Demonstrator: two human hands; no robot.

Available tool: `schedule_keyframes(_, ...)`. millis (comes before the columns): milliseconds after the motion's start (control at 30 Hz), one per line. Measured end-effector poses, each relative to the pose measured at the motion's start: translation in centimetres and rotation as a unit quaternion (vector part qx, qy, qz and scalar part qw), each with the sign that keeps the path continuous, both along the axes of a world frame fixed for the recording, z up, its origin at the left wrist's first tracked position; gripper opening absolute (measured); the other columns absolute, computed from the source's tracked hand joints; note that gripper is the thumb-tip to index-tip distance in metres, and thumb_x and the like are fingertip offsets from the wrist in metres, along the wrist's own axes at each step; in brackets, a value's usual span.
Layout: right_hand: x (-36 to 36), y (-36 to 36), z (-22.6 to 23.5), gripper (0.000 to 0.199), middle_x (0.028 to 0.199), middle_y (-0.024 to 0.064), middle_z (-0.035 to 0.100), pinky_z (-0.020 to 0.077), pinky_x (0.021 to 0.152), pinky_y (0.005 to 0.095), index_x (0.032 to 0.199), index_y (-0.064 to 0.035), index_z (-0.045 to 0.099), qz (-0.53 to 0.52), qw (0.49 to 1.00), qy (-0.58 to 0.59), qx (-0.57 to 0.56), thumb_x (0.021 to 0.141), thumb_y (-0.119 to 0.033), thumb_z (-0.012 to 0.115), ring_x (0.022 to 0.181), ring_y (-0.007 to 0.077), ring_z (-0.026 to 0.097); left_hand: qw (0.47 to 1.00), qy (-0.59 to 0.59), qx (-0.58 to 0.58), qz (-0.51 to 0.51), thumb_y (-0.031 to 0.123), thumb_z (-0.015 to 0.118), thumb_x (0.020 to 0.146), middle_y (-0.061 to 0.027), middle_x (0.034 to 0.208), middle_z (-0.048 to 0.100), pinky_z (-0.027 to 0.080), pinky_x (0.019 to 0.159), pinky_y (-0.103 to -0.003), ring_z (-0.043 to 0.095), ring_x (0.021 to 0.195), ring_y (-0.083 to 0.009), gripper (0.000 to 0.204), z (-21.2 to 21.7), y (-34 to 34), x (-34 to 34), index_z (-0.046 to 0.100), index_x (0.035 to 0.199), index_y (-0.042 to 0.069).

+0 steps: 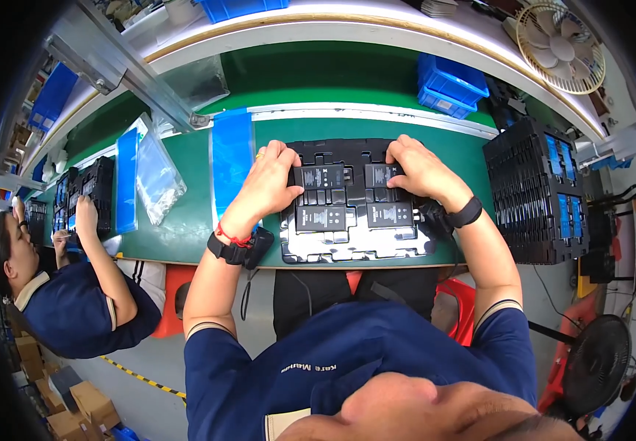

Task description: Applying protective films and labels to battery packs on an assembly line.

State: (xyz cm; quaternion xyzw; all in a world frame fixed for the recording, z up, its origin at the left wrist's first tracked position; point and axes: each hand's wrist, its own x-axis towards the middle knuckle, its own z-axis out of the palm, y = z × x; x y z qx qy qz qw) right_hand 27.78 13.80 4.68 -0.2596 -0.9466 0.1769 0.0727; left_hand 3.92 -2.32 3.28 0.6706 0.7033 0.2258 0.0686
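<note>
Tray [347,147] handling, we'd say: left hand [268,180] spread at its left edge, right hand [422,173] spread over a battery [378,176]; next calls for light, even pressure.

Left fingers [285,156] and right fingers [400,151] at a black tray [293,246] of four black batteries [321,217], on a green bench [185,234]

Bright light glares off the black tray [362,248]; outer edges bend strongly.

Left grip [268,180] and right grip [419,170] sit palm-down, thumbs [295,192] inward, forearms [488,246] stretched forward.
</note>
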Motion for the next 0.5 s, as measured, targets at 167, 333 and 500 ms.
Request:
schedule_keyframes(167, 0.9, -1.7, 0.7, 0.019, 0.074, 0.0091, 0.054, 0.0443, 0.07, 0.0388, 0.074, -0.0047, 0.053, 0.045, 0.995, 0.069, 0.049, 0.065, -0.005, 0.07, 0.08, 0.0293, 0.054, 0.995, 0.01, 0.093, -0.018, 0.005, 0.07, 0.069, -0.01, 0.084, 0.06, 0.046, 0.068, -0.037, 0.058, 0.079, -0.0284, 0.017, -0.8, -0.7, 0.3, 0.059, 0.082, 0.003)
schedule_keyframes(333, 1.5, -2.9, -0.3, 0.011, 0.069, 0.0065, 0.054, 0.0429, 0.065, 0.0343, 0.064, -0.0058, 0.053, 0.096, 0.971, 0.061, 0.208, 0.068, -0.007, 0.063, 0.072, 0.0233, 0.052, 0.983, 0.092, 0.149, -0.059, 0.005, 0.068, 0.069, -0.0087, 0.081, 0.063, 0.047, 0.066, -0.036, 0.06, 0.073, -0.0257, 0.009, -1.4, -1.4, 0.2, 0.062, 0.076, 0.003)
schedule_keyframes(500, 1.9, -3.2, -0.2, 0.008, 0.069, 0.0058, 0.056, 0.0431, 0.066, 0.0344, 0.066, -0.005, 0.058, 0.105, 0.977, 0.063, 0.174, 0.069, -0.009, 0.064, 0.072, 0.023, 0.052, 0.983, 0.108, 0.129, -0.076, 0.005, 0.065, 0.07, -0.0097, 0.097, 0.064, 0.048, 0.076, -0.038, 0.059, 0.092, -0.0269, 0.013, -0.8, -1.6, 1.0, 0.066, 0.083, 0.003)
